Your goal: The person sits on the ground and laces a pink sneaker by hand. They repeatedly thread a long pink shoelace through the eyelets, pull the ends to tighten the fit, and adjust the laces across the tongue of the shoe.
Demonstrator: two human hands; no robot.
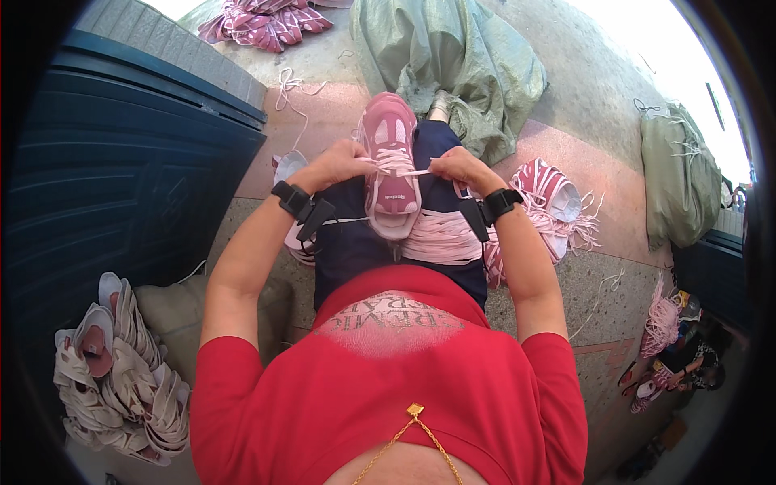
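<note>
A pink shoe upper [391, 187] with white laces lies over my lap, its toe pointing away from me. My left hand [346, 161] pinches one end of the lace [420, 172] on the left of the shoe. On the other side my right hand [466, 168] is closed on the opposite end. Between the two hands the lace runs nearly straight across the tongue. A bundle of pale pink laces [440, 238] is spread over my right thigh, beside the shoe's heel.
Pink striped uppers [543, 187] lie right of my leg. Cream uppers [121, 368] are piled at lower left, near a dark blue door [121, 153]. Green sacks [453, 48] stand ahead and at right [681, 174]. More pink uppers [263, 23] lie far left. Another person [693, 364] is at lower right.
</note>
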